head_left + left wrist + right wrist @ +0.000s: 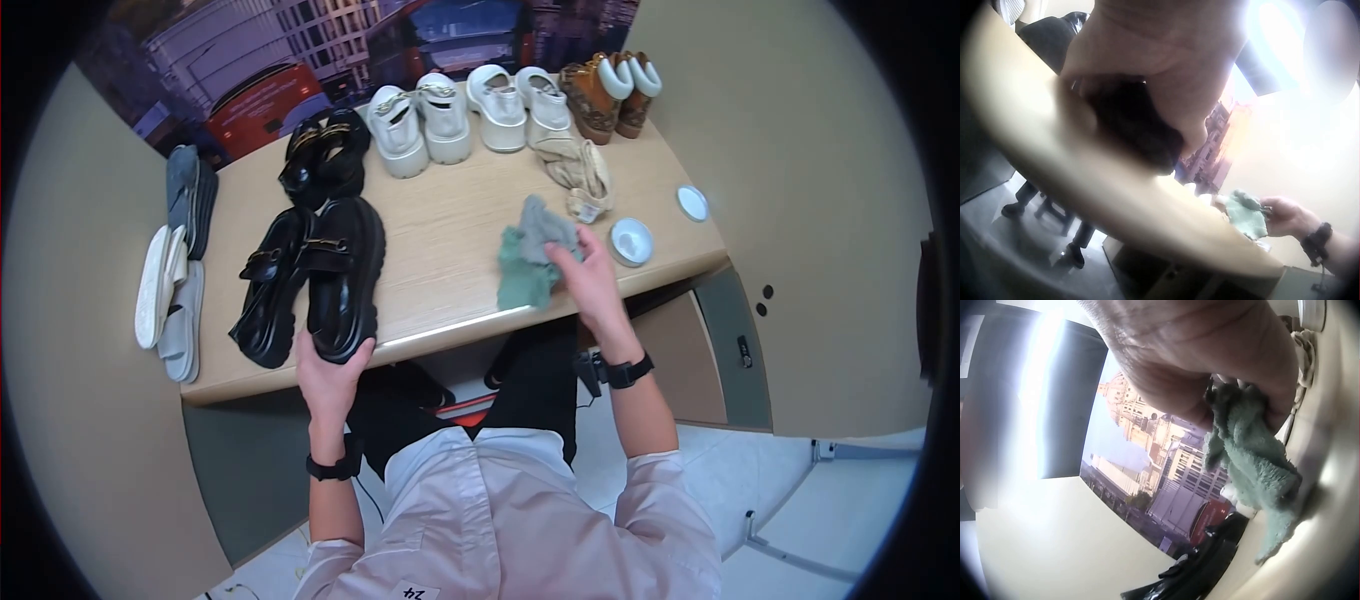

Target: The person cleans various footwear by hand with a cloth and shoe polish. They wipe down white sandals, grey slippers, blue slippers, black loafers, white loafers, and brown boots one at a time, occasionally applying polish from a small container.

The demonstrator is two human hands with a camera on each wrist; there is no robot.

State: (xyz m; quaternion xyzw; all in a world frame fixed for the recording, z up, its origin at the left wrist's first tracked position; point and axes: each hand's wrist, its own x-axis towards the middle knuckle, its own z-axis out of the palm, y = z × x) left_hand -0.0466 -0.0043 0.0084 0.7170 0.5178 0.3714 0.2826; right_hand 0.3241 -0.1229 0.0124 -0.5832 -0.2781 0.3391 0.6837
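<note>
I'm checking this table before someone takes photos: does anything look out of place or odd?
The beige cloth lies crumpled in front of the white shoes beside the brown boots, a loose heap among neat pairs. Mildly untidy; no spill or obvious damage shows.

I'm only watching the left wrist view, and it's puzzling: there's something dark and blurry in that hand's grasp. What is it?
Observer: The head view makes it plain: the left hand is gripping the near end of a black shoe with a gold-coloured buckle.

Visitor: Oh, a shoe! And what stands at the far right corner of the table? I can't make that out from here.

Observer: A pair of brown boots with white collars, at the right end of the back row.
</note>
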